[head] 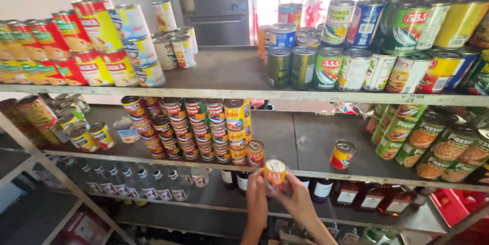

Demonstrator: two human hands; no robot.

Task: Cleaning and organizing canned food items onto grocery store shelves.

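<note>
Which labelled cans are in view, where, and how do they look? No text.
Small can: held in both hands, left hand and right hand; orange-yellow label.
Lone can: middle shelf, red-yellow.
Stacked cans: middle shelf, red labels.
Green-labelled cans: right, lying sideways.

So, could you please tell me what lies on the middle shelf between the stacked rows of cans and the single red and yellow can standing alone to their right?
The head view shows only bare grey shelf between the stacked cans and the lone can.
</note>
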